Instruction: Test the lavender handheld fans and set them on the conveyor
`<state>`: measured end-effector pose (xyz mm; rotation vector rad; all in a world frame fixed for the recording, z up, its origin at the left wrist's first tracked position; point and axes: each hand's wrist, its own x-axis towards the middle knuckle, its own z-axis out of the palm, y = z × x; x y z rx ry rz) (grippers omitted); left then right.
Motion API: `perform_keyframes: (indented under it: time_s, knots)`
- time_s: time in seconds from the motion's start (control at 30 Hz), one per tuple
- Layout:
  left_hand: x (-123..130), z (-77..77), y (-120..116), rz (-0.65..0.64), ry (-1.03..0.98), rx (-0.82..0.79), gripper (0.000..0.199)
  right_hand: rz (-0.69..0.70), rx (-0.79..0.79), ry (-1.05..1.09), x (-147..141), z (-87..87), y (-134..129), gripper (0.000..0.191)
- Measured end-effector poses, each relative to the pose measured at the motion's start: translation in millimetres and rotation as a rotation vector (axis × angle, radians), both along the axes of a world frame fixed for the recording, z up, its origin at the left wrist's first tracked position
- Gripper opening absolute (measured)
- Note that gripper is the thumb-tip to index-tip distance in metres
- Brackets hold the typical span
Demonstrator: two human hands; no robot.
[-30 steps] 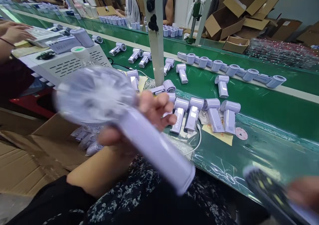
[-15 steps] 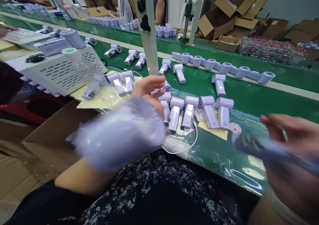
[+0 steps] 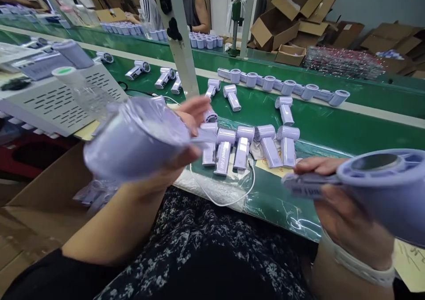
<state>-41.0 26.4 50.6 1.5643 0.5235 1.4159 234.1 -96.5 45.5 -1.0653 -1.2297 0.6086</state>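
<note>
My left hand (image 3: 181, 159) is closed round the handle of a lilac handheld fan (image 3: 129, 145). Its wide head faces left, with clear plastic film stretched over the upper end. At the right, my right hand (image 3: 345, 213) grips a second lilac handheld fan (image 3: 388, 196) by its handle. That fan's ring-shaped, spoked end points up, and its far side runs out of the frame. Between my hands, a row of lilac fans (image 3: 268, 147) lies along the near edge of the bench, some filmed in plastic.
A green conveyor belt (image 3: 255, 109) carries more fans, several lined up on its far side. A white cable (image 3: 254, 180) loops near my lap. At left stand a slotted metal box (image 3: 83, 100) and a cardboard box (image 3: 49, 180) with wrapped fans. People work across the line.
The fan in my right hand has come further into view and turned its round end up. My left hand has shifted slightly left and up with its fan. The whole view has swung slightly right.
</note>
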Motion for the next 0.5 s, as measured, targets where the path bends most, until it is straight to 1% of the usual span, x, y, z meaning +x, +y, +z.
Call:
perform_keyframes:
  time_s: [0.07,0.1,0.13,0.23,0.27,0.3,0.37,0.43,0.5]
  knots:
    - [4,-5.1,-5,-0.085,-0.054,-0.103,0.031,0.042,-0.056,0.066,-1,-6.2,2,0.019]
    - [7,-9.3,-10,-0.159,-0.064,-0.212,0.030,0.038,-0.108,0.114,-1,-11.5,3,0.026]
    - [11,-13.9,-17,-0.250,-0.064,-0.363,0.032,0.017,-0.174,0.162,-2,-17.8,4,0.034]
    - [22,-28.2,-40,-0.554,-0.041,-0.896,0.038,-0.049,-0.445,0.346,-9,-38.0,6,0.061]
    - [26,-32.7,-48,-0.618,-0.049,-1.028,0.042,-0.071,-0.512,0.392,-14,-43.8,7,0.068]
    - [30,-36.8,-54,-0.654,-0.067,-1.115,0.045,-0.086,-0.557,0.421,-18,-48.8,8,0.074]
    - [36,-43.7,-61,-0.689,-0.102,-1.204,0.047,-0.070,-0.603,0.451,-28,-55.8,9,0.082]
    - [39,-48.5,-64,-0.723,-0.124,-1.249,0.046,-0.020,-0.621,0.475,-36,-59.9,10,0.084]
    - [41,-51.4,-66,-0.750,-0.148,-1.260,0.045,0.033,-0.624,0.503,-41,-62.0,10,0.082]
